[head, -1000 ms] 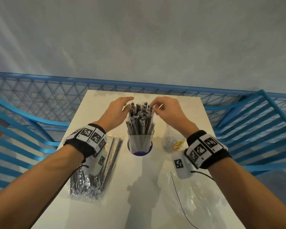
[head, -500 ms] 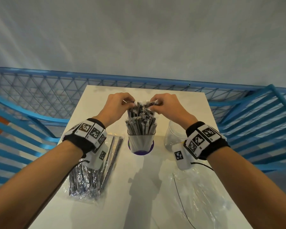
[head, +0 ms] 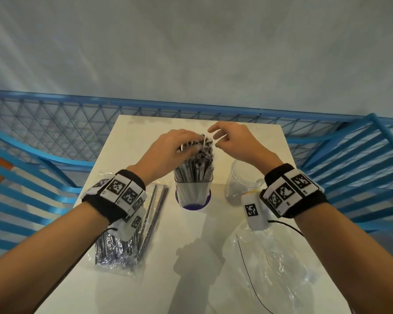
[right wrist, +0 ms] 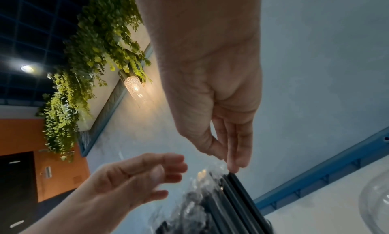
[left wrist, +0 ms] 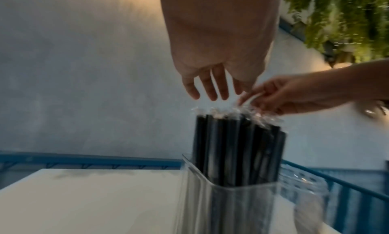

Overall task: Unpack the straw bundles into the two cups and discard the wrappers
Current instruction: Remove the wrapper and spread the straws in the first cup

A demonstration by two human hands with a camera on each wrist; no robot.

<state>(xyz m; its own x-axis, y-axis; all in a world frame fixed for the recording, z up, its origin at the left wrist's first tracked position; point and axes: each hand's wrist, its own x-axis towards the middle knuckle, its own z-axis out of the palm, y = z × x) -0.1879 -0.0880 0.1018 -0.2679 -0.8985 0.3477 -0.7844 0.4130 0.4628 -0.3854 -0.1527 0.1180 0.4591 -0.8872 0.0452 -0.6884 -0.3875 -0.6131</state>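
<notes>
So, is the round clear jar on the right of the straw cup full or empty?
Empty, it seems: the round clear jar shows no straws inside, while the square clear cup beside it is packed with black straws.

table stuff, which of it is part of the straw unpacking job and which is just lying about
Part of the job:
- straws in the square cup
- empty jar
- wrapped straw bundle
- loose clear wrapper
- left hand, right hand

Just lying about:
- blue chairs
- blue mesh railing
</notes>
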